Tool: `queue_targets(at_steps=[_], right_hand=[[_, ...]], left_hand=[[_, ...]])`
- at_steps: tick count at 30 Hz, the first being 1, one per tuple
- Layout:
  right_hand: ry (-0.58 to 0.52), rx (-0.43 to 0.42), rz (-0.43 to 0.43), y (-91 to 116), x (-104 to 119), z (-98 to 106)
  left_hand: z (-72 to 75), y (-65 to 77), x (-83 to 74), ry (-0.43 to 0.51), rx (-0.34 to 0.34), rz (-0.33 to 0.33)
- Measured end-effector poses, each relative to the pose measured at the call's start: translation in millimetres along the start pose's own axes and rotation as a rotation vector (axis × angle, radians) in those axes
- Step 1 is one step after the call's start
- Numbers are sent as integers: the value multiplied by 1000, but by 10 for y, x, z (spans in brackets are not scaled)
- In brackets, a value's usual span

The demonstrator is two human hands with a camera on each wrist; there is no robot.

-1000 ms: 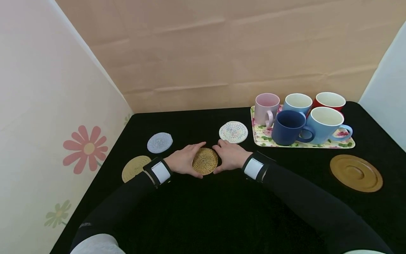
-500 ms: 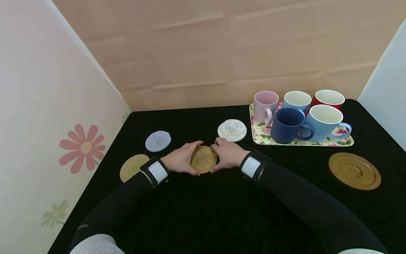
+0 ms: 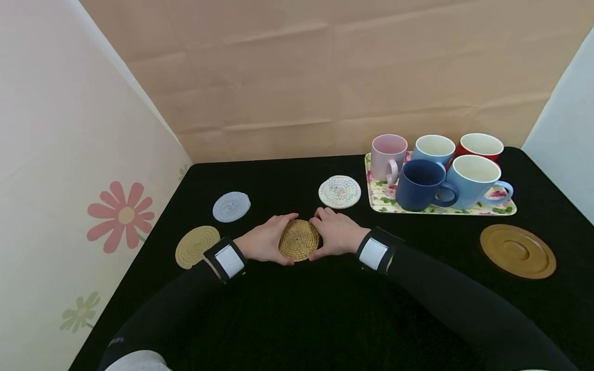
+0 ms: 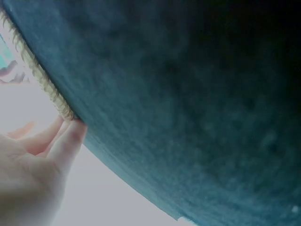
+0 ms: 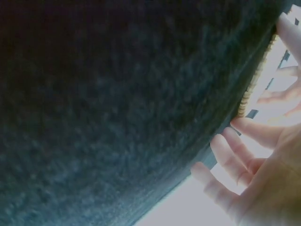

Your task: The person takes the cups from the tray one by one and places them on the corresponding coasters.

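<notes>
The left hand (image 3: 265, 241) and right hand (image 3: 337, 233) grip a round tan woven coaster (image 3: 299, 240) at nine and three o'clock. A round white speckled coaster (image 3: 340, 191) lies toward one-thirty.

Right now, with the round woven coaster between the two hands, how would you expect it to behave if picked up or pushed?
The woven coaster is probably fairly stiff: its edge looks nearly straight in the left wrist view. Being thin, it is likely light. Its low, flat shape suggests it would slide rather than tip if pushed.
</notes>
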State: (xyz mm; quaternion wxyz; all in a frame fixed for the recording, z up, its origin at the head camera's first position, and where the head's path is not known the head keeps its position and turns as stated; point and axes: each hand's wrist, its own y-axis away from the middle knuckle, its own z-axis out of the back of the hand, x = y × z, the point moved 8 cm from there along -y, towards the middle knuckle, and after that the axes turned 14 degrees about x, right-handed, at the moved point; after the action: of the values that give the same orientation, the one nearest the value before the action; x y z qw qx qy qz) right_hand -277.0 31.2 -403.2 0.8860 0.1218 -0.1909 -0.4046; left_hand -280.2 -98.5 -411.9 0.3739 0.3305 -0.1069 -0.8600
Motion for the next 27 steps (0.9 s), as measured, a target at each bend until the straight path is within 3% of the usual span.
queue_targets(at_steps=[17,27], right_hand=[[61,-48,51,182,169,-77],[71,-51,62,232,193,-120]], left_hand=[[-165,102,-88,-30,8,-35],[-176,138,-178,-74,-16,-100]])
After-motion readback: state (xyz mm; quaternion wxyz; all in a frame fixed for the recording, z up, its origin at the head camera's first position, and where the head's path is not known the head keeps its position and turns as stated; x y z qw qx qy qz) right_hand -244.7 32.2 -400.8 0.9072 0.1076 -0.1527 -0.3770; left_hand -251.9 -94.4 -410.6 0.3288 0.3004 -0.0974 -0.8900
